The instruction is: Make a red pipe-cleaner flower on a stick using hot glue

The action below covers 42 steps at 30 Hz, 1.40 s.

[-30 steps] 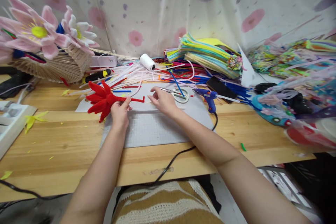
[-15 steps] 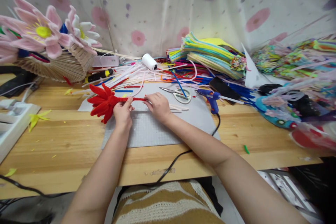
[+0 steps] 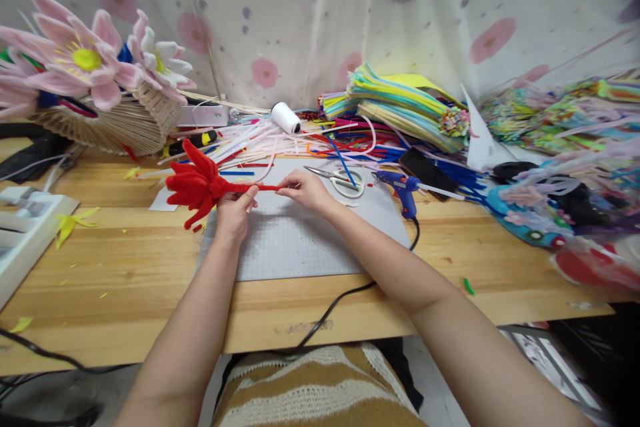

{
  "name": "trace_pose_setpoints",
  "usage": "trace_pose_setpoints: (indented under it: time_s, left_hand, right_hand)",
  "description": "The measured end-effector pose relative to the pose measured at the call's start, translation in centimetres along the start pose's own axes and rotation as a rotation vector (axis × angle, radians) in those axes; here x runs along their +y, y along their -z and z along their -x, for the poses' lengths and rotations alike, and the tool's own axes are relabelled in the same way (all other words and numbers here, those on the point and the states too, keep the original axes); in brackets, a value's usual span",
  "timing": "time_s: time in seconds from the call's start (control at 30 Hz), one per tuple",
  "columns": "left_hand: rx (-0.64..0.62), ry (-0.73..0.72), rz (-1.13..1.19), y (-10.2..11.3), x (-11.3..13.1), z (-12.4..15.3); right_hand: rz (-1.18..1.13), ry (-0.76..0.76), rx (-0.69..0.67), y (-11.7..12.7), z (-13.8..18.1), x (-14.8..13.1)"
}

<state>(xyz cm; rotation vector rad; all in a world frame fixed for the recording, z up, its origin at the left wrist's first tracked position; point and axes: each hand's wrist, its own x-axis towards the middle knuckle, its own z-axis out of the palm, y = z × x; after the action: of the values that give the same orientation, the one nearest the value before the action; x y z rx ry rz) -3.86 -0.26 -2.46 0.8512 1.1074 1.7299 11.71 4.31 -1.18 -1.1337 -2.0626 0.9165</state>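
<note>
A red fuzzy pipe-cleaner flower (image 3: 193,187) lies sideways in the air over the grey cutting mat (image 3: 295,247), its petals pointing left. My left hand (image 3: 235,210) is closed around the stem just behind the petals. At the far end of the red stem, my right hand (image 3: 305,192) pinches it between thumb and fingers. Just beyond my right hand, a pair of scissors (image 3: 345,183) with pale handles rests on the mat.
A blue glue gun (image 3: 403,190) lies at the mat's right edge, its black cord (image 3: 330,310) running to the front. Behind are a white thread spool (image 3: 286,118), loose pipe cleaners and bundled ones (image 3: 400,103). A basket of pink flowers (image 3: 105,80) stands left, above a white box (image 3: 33,233).
The flower has turned about its stem, so its petals sit differently. My right hand has shifted slightly up, still pinching the stem end; my left hand keeps its hold.
</note>
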Motion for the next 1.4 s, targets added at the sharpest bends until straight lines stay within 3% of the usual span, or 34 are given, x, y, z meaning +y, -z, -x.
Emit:
trace_pose_setpoints:
  time_s: [0.13,0.3,0.43,0.6,0.77,0.87,0.97,1.07,1.17,1.4]
  left_hand:
    - [-0.067,0.097,0.065,0.0,0.5,0.2]
    - [-0.169,0.27,0.164,-0.6,1.1,0.9]
    - [-0.188,0.255,0.112,-1.1,0.7,1.3]
    - [-0.192,0.204,-0.029,-1.3,-0.3,1.4]
    - [-0.147,0.064,-0.132,-1.1,-0.5,1.4]
    - [-0.14,0.021,-0.156,-1.2,-0.5,1.5]
    - [-0.13,0.018,-0.159,-1.4,-0.5,1.6]
    - [-0.103,0.026,-0.141,-1.5,-0.5,1.6]
    - [-0.101,0.026,-0.125,-1.5,-0.6,1.6]
    - [-0.082,0.01,-0.12,-1.3,-0.5,1.4]
  right_hand:
    - [0.132,0.065,0.088,-0.2,0.5,0.0]
    - [0.451,0.248,0.181,-0.3,1.8,-0.1]
    - [0.537,0.304,0.152,0.0,2.5,-0.1]
    - [0.41,0.255,0.116,0.1,2.8,-0.4]
    - [-0.001,0.036,0.057,0.0,2.4,-0.8]
    - [-0.276,-0.081,-0.054,0.4,1.9,-0.7]
    - [-0.43,-0.101,-0.198,1.0,1.6,-0.9]
    - [-0.371,-0.013,-0.233,1.2,1.8,-1.3]
    - [-0.227,0.07,-0.148,0.8,2.0,-1.5]
    - [-0.242,0.072,-0.007,0.1,1.7,-0.9]
